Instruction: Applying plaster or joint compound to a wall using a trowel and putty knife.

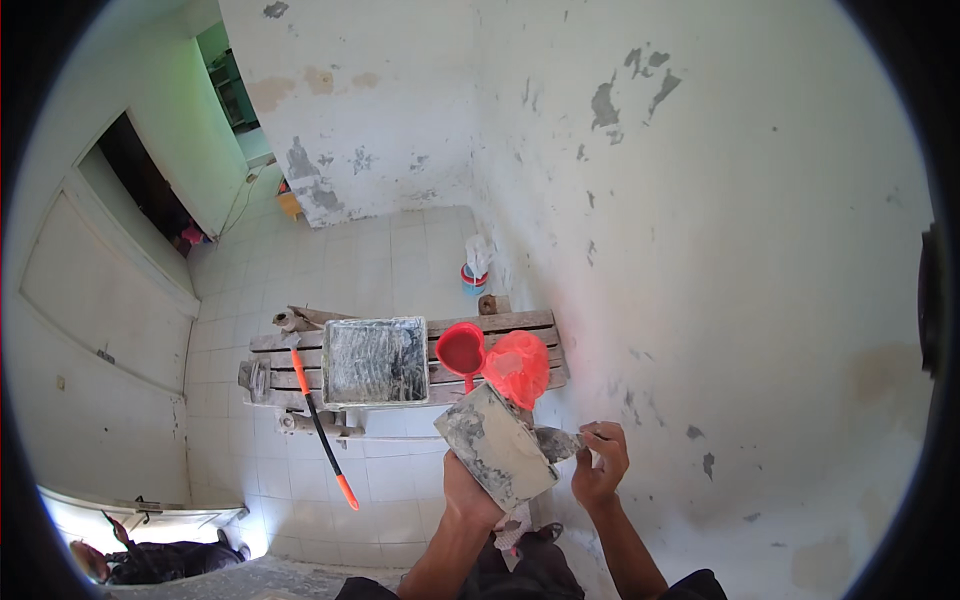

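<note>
My left hand [470, 495] grips a rectangular board [490, 450] from its near left side. Pale putty covers most of the board's face, with grey patches showing through. In my right hand [601, 465], fingers closed round its handle end, is a putty knife [556, 444]. The knife's grey, smeared blade points left and meets the board's right edge. Just beyond the board are a red plastic bag [518, 366] and a red dipper [461, 349]; what the bag contains is hidden.
A slatted wooden bench [520, 321] bears a putty-streaked black tray [375, 361]. Across its left end leans a long orange-and-black handled tool [317, 418]. A small bucket [473, 279] stands on the tiled floor near the patchy right wall [720, 250]. Another person [160, 562] is at lower left.
</note>
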Demonstrator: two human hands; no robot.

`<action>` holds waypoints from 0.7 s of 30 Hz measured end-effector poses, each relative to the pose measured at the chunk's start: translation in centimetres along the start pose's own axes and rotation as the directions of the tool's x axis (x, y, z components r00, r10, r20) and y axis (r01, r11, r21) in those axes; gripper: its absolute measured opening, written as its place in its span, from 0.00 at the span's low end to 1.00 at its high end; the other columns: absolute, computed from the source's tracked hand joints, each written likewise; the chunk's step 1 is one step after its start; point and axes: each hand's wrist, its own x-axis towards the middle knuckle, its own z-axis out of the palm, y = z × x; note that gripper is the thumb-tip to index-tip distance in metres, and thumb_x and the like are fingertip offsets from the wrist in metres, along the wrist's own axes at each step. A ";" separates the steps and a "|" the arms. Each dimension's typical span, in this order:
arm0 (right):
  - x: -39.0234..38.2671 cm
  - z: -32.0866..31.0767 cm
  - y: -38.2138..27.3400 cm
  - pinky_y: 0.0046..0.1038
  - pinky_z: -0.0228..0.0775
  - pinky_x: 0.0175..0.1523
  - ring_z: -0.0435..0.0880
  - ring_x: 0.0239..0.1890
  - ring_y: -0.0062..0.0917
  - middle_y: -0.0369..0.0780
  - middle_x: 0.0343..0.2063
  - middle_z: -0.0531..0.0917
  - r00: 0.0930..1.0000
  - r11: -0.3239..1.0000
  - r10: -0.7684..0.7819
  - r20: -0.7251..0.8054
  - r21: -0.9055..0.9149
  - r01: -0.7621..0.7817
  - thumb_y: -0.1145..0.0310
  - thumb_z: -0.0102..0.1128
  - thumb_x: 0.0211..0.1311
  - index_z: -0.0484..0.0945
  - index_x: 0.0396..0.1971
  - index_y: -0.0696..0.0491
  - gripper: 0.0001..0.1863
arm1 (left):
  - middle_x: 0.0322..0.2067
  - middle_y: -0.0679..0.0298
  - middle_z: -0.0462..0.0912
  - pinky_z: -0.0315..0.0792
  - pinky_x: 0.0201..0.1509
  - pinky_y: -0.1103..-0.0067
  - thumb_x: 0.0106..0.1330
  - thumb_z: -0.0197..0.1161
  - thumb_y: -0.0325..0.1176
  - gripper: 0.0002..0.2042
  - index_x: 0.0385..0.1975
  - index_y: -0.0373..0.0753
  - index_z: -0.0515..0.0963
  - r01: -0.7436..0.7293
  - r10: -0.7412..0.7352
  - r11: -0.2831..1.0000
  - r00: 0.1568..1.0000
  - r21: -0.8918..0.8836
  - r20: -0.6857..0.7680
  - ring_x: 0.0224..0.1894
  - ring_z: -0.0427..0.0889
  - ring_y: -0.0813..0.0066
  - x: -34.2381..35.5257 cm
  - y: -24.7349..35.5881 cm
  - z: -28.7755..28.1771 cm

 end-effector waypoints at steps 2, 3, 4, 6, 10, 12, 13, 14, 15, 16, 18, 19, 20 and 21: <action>-0.3 -4.4 -0.7 0.32 0.73 0.42 0.79 0.37 0.33 0.45 0.36 0.78 1.000 0.990 0.013 0.026 -0.140 -0.010 0.88 0.57 0.49 0.74 0.39 0.57 0.16 | 0.47 0.52 0.78 0.75 0.56 0.58 0.75 0.41 0.44 0.21 0.54 0.36 0.73 0.012 -0.016 0.997 0.999 0.081 0.044 0.52 0.78 0.53 -0.7 -1.4 0.8; -0.8 -6.3 -1.4 0.31 0.72 0.41 0.79 0.38 0.30 0.44 0.35 0.78 0.999 0.979 0.035 0.038 -0.203 -0.027 0.88 0.57 0.51 0.74 0.39 0.58 0.15 | 0.46 0.52 0.79 0.75 0.56 0.58 0.75 0.40 0.44 0.21 0.54 0.36 0.73 0.013 -0.025 0.988 0.997 0.155 0.078 0.51 0.78 0.54 -0.8 -2.0 1.1; -1.4 -7.8 -3.0 0.31 0.72 0.41 0.79 0.38 0.30 0.44 0.35 0.78 0.999 0.977 0.036 0.027 -0.213 -0.029 0.88 0.57 0.51 0.74 0.39 0.58 0.15 | 0.46 0.52 0.79 0.75 0.56 0.58 0.75 0.40 0.44 0.21 0.54 0.36 0.73 0.026 -0.039 0.987 0.996 0.160 0.079 0.51 0.78 0.54 -1.0 -2.6 1.2; -2.0 -11.5 -7.1 0.26 0.72 0.41 0.79 0.34 0.25 0.43 0.33 0.81 0.870 0.875 0.483 -0.097 0.024 -0.483 0.82 0.59 0.53 0.78 0.43 0.60 0.15 | 0.45 0.53 0.79 0.76 0.54 0.59 0.74 0.41 0.44 0.21 0.54 0.37 0.73 -0.058 0.065 0.981 0.997 0.184 -0.030 0.49 0.79 0.55 -1.0 -4.0 1.0; -2.6 -16.7 -14.4 0.23 0.71 0.40 0.78 0.33 0.21 0.42 0.32 0.82 0.792 0.795 0.607 0.070 -0.044 -0.605 0.75 0.60 0.55 0.78 0.46 0.62 0.17 | 0.49 0.58 0.80 0.75 0.56 0.58 0.73 0.40 0.45 0.20 0.55 0.42 0.73 -0.010 0.009 0.970 1.000 0.242 0.007 0.50 0.80 0.57 -1.2 -6.2 -0.8; -3.8 -16.9 -16.5 0.23 0.72 0.40 0.79 0.31 0.22 0.42 0.31 0.83 0.769 0.770 0.637 0.049 -0.005 -0.637 0.71 0.60 0.57 0.78 0.47 0.62 0.17 | 0.49 0.60 0.79 0.74 0.56 0.58 0.72 0.39 0.45 0.20 0.53 0.44 0.73 -0.044 0.089 0.958 0.985 0.285 -0.148 0.51 0.80 0.58 -1.7 -7.5 -0.8; -4.4 -17.1 -17.2 0.23 0.72 0.40 0.79 0.31 0.22 0.42 0.31 0.83 0.767 0.768 0.641 0.036 -0.011 -0.641 0.71 0.60 0.57 0.78 0.47 0.62 0.17 | 0.49 0.60 0.79 0.74 0.56 0.58 0.72 0.39 0.45 0.20 0.53 0.44 0.73 -0.029 0.075 0.958 0.986 0.284 -0.151 0.51 0.80 0.58 -1.8 -8.0 -1.2; -5.0 -17.4 -17.8 0.23 0.72 0.43 0.80 0.34 0.21 0.43 0.34 0.84 0.745 0.748 0.664 0.060 -0.045 -0.663 0.71 0.58 0.59 0.77 0.48 0.63 0.18 | 0.49 0.60 0.79 0.74 0.56 0.58 0.72 0.39 0.45 0.19 0.53 0.44 0.73 -0.048 0.093 0.954 0.986 0.297 -0.138 0.51 0.80 0.58 -1.6 -8.4 -1.7; -5.7 -17.7 -18.4 0.23 0.72 0.46 0.81 0.37 0.21 0.43 0.37 0.85 0.721 0.726 0.688 0.083 -0.081 -0.683 0.71 0.57 0.62 0.75 0.50 0.63 0.18 | 0.48 0.61 0.79 0.74 0.56 0.59 0.72 0.39 0.45 0.19 0.52 0.44 0.73 -0.068 0.111 0.949 0.986 0.308 -0.125 0.51 0.80 0.58 -1.7 -8.9 -2.0; -6.6 -17.5 -18.5 0.24 0.72 0.47 0.81 0.38 0.22 0.44 0.38 0.85 0.735 0.737 0.675 0.056 -0.055 -0.673 0.72 0.56 0.62 0.75 0.50 0.64 0.18 | 0.48 0.61 0.79 0.74 0.56 0.59 0.72 0.39 0.45 0.19 0.52 0.44 0.73 -0.055 0.098 0.950 0.987 0.306 -0.128 0.51 0.80 0.58 -1.8 -9.4 -2.2; -7.9 -17.2 -18.8 0.24 0.72 0.47 0.81 0.38 0.22 0.45 0.38 0.85 0.734 0.734 0.679 0.030 -0.063 -0.676 0.72 0.56 0.62 0.75 0.50 0.64 0.18 | 0.48 0.61 0.79 0.74 0.56 0.59 0.72 0.40 0.45 0.19 0.52 0.44 0.73 -0.081 0.134 0.953 0.977 0.291 -0.168 0.50 0.80 0.58 -1.9 -10.4 -2.1; -8.3 -17.0 -19.0 0.24 0.72 0.47 0.82 0.38 0.22 0.45 0.38 0.85 0.734 0.733 0.679 0.015 -0.064 -0.677 0.72 0.55 0.63 0.75 0.50 0.64 0.18 | 0.48 0.61 0.79 0.74 0.56 0.59 0.72 0.40 0.45 0.19 0.52 0.44 0.73 -0.068 0.121 0.954 0.978 0.291 -0.170 0.50 0.80 0.58 -2.2 -10.9 -2.1; -8.7 -17.0 -19.2 0.25 0.73 0.46 0.82 0.38 0.23 0.45 0.37 0.85 0.722 0.721 0.691 0.007 -0.065 -0.690 0.72 0.55 0.63 0.75 0.51 0.64 0.18 | 0.50 0.60 0.78 0.74 0.56 0.59 0.72 0.39 0.45 0.20 0.54 0.43 0.72 -0.079 0.138 0.949 0.974 0.304 -0.179 0.52 0.79 0.57 -2.6 -11.5 -1.9; -8.8 -16.9 -19.4 0.25 0.73 0.46 0.82 0.38 0.23 0.45 0.37 0.85 0.721 0.719 0.693 -0.007 -0.066 -0.692 0.72 0.55 0.63 0.75 0.51 0.64 0.18 | 0.53 0.58 0.77 0.74 0.57 0.59 0.73 0.39 0.44 0.20 0.56 0.42 0.71 -0.091 0.156 0.943 0.970 0.320 -0.185 0.53 0.78 0.56 -2.8 -11.9 -1.8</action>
